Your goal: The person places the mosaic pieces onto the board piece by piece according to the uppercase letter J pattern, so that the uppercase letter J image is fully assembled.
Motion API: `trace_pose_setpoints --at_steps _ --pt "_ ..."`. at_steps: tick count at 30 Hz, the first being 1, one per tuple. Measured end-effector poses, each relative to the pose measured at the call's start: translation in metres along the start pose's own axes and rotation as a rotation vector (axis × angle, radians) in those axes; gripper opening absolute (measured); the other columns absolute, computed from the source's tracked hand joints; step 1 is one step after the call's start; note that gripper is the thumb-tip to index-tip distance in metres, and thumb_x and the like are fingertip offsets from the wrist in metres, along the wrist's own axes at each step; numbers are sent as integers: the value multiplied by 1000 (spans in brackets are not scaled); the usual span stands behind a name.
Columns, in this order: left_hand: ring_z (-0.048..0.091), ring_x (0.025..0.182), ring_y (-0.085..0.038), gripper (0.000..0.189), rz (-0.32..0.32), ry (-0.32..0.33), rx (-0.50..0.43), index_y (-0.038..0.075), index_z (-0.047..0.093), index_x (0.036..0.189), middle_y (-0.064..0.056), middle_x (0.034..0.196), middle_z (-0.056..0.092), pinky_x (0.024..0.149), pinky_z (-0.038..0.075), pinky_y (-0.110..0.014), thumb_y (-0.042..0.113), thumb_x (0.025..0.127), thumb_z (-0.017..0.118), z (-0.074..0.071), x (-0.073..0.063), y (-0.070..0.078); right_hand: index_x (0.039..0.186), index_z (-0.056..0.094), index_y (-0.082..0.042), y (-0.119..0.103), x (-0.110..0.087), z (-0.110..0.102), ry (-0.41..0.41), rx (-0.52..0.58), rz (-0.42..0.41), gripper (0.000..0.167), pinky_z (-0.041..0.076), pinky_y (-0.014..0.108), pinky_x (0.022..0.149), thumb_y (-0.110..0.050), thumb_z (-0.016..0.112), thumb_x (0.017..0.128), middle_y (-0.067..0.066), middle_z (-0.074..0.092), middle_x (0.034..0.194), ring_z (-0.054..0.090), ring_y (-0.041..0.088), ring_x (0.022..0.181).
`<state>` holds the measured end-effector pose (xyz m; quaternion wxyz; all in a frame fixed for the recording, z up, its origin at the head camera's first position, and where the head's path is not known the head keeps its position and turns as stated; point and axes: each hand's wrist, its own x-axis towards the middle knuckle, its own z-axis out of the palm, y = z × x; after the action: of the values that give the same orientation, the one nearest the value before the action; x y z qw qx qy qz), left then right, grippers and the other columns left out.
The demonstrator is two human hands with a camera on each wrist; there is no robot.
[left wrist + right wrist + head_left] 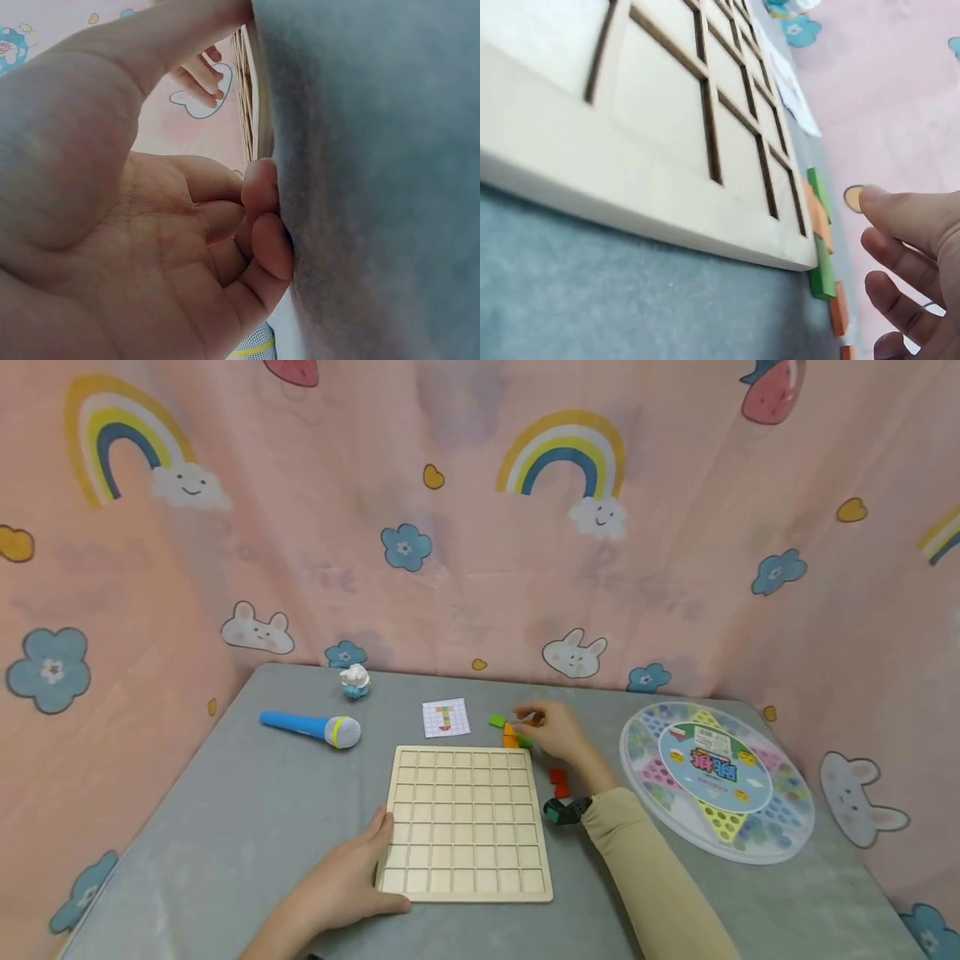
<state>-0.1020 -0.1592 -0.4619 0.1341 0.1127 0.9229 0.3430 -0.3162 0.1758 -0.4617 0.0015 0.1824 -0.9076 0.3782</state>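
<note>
Several small blocks lie around the board (463, 824): a loose green block (497, 720) and an orange pair (511, 737) by its far right corner, a second green block partly under the right hand (558, 731), and red blocks (557, 775) just off its right side. They look like light, hard wood or plastic, stiff and unlikely to break, perhaps a little slick on their flat faces; a thumb-and-finger pinch on opposite side edges should suit them best. Being small, they would skid if nudged.

The board, flat on the table (322, 802), seems rigid wood, light enough to slide under a push, so its raised rim is the place to steady it.

The left hand (341, 877) does just that, fingers bent against the left edge and thumb along the near edge, holding the corner between them. The right arm reaches forward past the board's right side, palm turned inward; its fingers are loosely bent, the thumb apart from them, with nothing visible in their grasp.
</note>
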Motion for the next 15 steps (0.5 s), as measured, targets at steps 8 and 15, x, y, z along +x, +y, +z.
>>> trace_pose_setpoints --at_steps 8,15 --pt "41 148 -51 122 12 6 -2 -9 30 162 -29 172 21 115 40 -64 42 74 97 2 1 1 123 75 1 8 5 8 -22 -71 -29 28 54 45 86 -12 77 99 18 75 117 65 30 99" --pt "42 148 -52 122 9 6 1 -10 30 162 -30 171 22 115 40 -65 42 74 97 0 0 1 124 75 2 8 7 13 -25 -77 9 27 54 46 88 -13 73 102 20 73 120 64 31 100"
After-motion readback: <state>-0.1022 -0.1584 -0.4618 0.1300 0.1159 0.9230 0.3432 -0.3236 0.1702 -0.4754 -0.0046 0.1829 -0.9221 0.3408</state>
